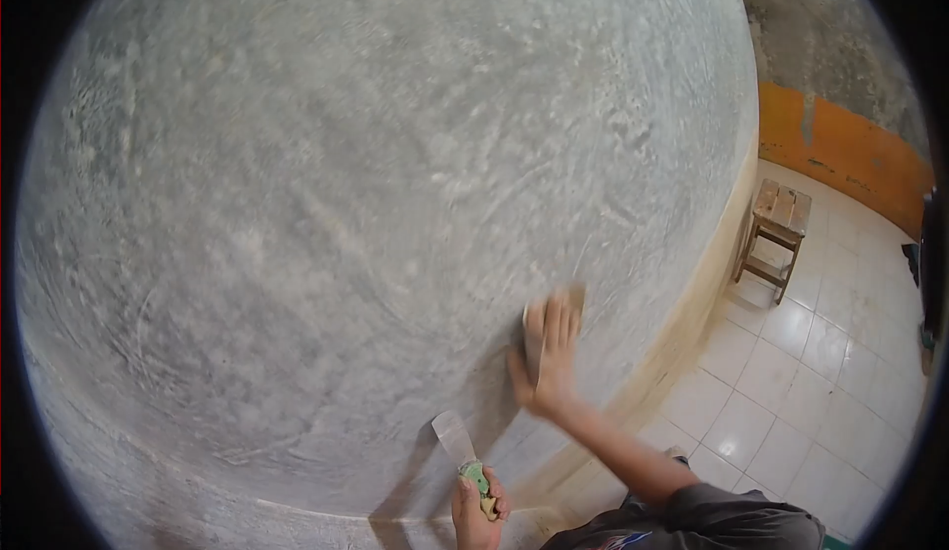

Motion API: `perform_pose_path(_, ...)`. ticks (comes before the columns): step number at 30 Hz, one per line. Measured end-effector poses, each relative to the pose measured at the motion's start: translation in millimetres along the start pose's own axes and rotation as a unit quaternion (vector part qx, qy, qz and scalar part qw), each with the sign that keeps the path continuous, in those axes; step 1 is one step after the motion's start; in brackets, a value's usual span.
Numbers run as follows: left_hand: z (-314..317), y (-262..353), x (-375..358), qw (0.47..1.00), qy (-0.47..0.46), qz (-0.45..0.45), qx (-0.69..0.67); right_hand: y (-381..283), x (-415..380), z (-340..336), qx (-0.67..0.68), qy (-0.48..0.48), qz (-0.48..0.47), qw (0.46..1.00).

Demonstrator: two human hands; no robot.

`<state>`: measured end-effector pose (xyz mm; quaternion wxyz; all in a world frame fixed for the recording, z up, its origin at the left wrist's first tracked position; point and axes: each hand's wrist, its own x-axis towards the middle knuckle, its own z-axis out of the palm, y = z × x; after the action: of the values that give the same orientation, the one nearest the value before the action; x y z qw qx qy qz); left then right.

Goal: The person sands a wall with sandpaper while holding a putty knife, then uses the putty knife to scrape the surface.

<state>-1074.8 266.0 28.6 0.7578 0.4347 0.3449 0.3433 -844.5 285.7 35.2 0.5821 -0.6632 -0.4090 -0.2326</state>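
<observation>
A putty knife (456, 438) with a thin metal blade and a green and tan handle is gripped in my left hand (478, 512), low in the view, its blade pointing up in front of the grey wall. My right hand (550, 355) is up against the wall (346, 204), fingers over a flat brown piece (577, 298) like a folded sheet or pad. Motion blurs these fingers, and most of the piece is hidden beneath them. The wall surface is mottled grey with streaks and whitish patches.
A small wooden stool (781, 216) stands on the white tiled floor (791, 352) at the right. Behind it is a wall with an orange lower band (840, 150). A pale band (682, 342) runs along the grey wall's right edge.
</observation>
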Motion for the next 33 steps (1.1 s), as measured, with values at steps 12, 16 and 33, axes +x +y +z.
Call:
perform_pose_path(12, 88, -13, 33, 0.996, -0.078, -0.043, 0.005, 61, 93, -54, -0.022, 0.023, -0.006, 0.999)
perform_pose_path(16, 121, -29, 51, 0.995, -0.080, -0.060, -0.014, 103, -20, -24, 0.003, -0.098, 0.002, 0.995)
perform_pose_path(33, 203, -74, 102, 0.965, -0.220, -0.064, -0.127, 192, 54, -87, 0.002, -0.088, 0.031, 0.996)
